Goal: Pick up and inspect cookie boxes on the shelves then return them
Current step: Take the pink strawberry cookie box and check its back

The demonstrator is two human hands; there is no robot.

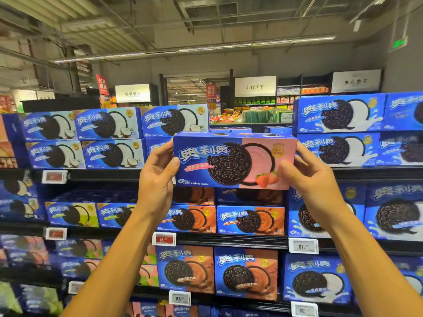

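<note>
— Blur first: what can't you read?

— Far-left boxes smear at the frame edge, and the left price tag [55,176] is unreadable. The back fingers of both hands are hidden behind the box. Lower right, the forearm runs out of frame.

— And the place?

— Shop aisle: dark shelves [103,175] packed with blue cookie boxes, coconut boxes [107,123] upper left, chocolate boxes [250,219] in the middle rows, white-cream boxes [338,113] on the right. Grey walls, exposed ceiling with a strip light [194,50], white aisle signs [255,86] behind.

— Where is the box being inspected?

— The strawberry box [234,160] is held up level in front of the top shelves, face toward the camera. The left hand [158,181] grips its left end, thumb on the front near the lower corner, fingers curled round the upper edge. The right hand [311,177] grips the right end, thumb pressed on the pink front panel.
</note>
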